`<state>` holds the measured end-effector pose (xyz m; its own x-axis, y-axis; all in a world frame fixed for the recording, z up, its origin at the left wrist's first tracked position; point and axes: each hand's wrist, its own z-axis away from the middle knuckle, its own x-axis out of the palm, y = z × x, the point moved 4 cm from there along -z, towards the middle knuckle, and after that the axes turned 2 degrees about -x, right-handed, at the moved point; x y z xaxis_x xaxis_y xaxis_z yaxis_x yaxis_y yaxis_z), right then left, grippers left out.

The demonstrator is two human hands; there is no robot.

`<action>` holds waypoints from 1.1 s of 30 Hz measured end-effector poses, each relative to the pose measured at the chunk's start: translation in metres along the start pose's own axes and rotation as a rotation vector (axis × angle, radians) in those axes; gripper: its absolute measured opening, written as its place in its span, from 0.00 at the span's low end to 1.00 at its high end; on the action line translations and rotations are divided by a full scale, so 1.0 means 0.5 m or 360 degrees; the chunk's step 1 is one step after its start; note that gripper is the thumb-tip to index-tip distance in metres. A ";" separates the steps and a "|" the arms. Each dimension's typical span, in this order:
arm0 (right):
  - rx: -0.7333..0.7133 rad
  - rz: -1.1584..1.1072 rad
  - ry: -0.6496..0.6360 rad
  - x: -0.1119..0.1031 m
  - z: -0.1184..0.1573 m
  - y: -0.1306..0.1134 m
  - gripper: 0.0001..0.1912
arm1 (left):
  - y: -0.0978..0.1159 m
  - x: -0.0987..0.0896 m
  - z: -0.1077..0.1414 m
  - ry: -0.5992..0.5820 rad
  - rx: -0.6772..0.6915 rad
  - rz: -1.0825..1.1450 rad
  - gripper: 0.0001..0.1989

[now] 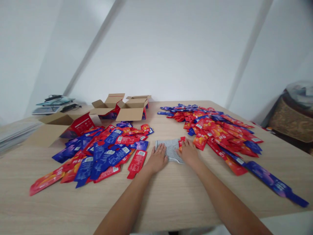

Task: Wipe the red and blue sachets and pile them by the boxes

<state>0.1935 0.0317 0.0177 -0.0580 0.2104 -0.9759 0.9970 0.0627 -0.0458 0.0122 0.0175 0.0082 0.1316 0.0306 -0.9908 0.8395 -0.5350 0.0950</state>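
My left hand (pixel 158 159) lies flat with its fingers stretched out, on the left edge of a grey cloth (pixel 172 150). On the cloth's right side, my right hand (pixel 188 152) has its fingers over a small red pouch (pixel 181 141), and most of that pouch is hidden under the hand. Left of my left hand, a single red pouch (pixel 137 162) lies apart with its white label up. It sits beside a loose pile of red and blue pouches (pixel 105 156). A larger pile of similar pouches (pixel 220 130) spreads to the right of my right hand.
Several open cardboard boxes (pixel 130 111) stand at the back left of the wooden table (pixel 171 195). A stack of flat items (pixel 55 105) lies at the far left. One long blue pouch (pixel 269 178) reaches toward the right front edge. A brown bag-like object (pixel 290 117) is beyond the right edge.
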 end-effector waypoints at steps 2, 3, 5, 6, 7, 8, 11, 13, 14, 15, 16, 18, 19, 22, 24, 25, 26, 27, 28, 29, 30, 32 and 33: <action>-0.0035 -0.0020 -0.0036 0.000 -0.003 -0.011 0.34 | -0.001 0.000 0.001 0.0007 0.0004 0.0008 0.28; -0.0045 -0.0038 -0.0052 0.000 -0.006 -0.012 0.33 | -0.002 0.001 0.001 0.0009 0.0004 0.0014 0.28; 0.0002 -0.0101 -0.0068 -0.004 -0.011 -0.003 0.31 | -0.003 0.003 0.000 0.0010 0.0007 0.0027 0.28; 0.0063 -0.0144 -0.0068 -0.007 -0.013 0.008 0.31 | -0.004 0.004 0.000 0.0008 0.0009 0.0034 0.28; 0.0129 -0.0192 -0.0055 -0.013 -0.015 0.021 0.31 | -0.004 0.004 0.000 0.0004 0.0011 0.0040 0.28; 0.0189 -0.0247 -0.0018 -0.021 -0.015 0.036 0.31 | -0.003 0.005 -0.001 0.0000 0.0012 0.0045 0.28; 0.0270 -0.0542 0.0302 -0.055 -0.017 0.069 0.31 | -0.001 0.004 -0.003 -0.0023 -0.0003 0.0051 0.28; 0.0197 -0.0880 0.0602 -0.068 -0.020 0.068 0.30 | 0.001 0.003 -0.003 -0.0039 -0.0010 0.0048 0.28; 0.0139 -0.1041 0.0704 -0.067 -0.021 0.060 0.30 | 0.002 0.002 -0.004 -0.0042 -0.0010 0.0046 0.28; 0.0078 -0.1165 0.0745 -0.060 -0.023 0.046 0.29 | 0.003 0.001 -0.003 -0.0043 -0.0008 0.0043 0.28; 0.0025 -0.1230 0.0725 -0.048 -0.025 0.029 0.29 | 0.004 0.001 -0.003 -0.0040 -0.0004 0.0038 0.29; -0.0066 -0.1168 0.0574 -0.018 -0.025 -0.009 0.29 | 0.005 -0.001 -0.002 -0.0033 0.0000 0.0025 0.29; -0.0130 -0.1072 0.0482 -0.005 -0.023 -0.028 0.28 | 0.004 -0.001 -0.002 -0.0030 -0.0001 0.0017 0.29; -0.0435 -0.0753 0.0198 0.015 -0.008 -0.076 0.23 | 0.003 0.000 -0.001 -0.0028 0.0000 -0.0005 0.30; -0.0596 -0.0615 0.0028 0.011 0.004 -0.096 0.22 | 0.003 0.002 -0.002 -0.0021 -0.0002 -0.0002 0.30; -0.0638 -0.0563 -0.0032 0.005 0.010 -0.103 0.22 | 0.003 0.003 -0.003 -0.0016 -0.0008 0.0007 0.30; -0.0661 -0.0515 -0.0071 -0.004 0.014 -0.108 0.22 | 0.002 0.004 -0.004 -0.0009 -0.0020 0.0018 0.30; -0.0678 -0.0469 -0.0104 -0.015 0.019 -0.112 0.23 | 0.002 0.004 -0.005 -0.0003 -0.0034 0.0028 0.30; -0.0703 -0.0427 -0.0143 -0.026 0.024 -0.116 0.22 | 0.002 0.004 -0.005 0.0001 -0.0047 0.0036 0.30; -0.0726 -0.0391 -0.0191 -0.037 0.029 -0.118 0.22 | 0.003 0.003 -0.006 -0.0001 -0.0054 0.0042 0.30; -0.0733 -0.0362 -0.0242 -0.047 0.035 -0.118 0.21 | 0.003 0.002 -0.005 -0.0006 -0.0058 0.0045 0.30; -0.0708 -0.0317 -0.0338 -0.064 0.046 -0.114 0.18 | 0.005 0.000 -0.004 -0.0021 -0.0057 0.0050 0.30; -0.0684 -0.0304 -0.0362 -0.071 0.051 -0.111 0.17 | 0.006 -0.001 -0.004 -0.0027 -0.0057 0.0051 0.30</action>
<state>0.1414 -0.0042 0.0492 -0.1765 -0.0585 -0.9826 0.8557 0.4841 -0.1826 0.0155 0.0175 0.0093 0.1500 -0.0005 -0.9887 0.8532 -0.5051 0.1297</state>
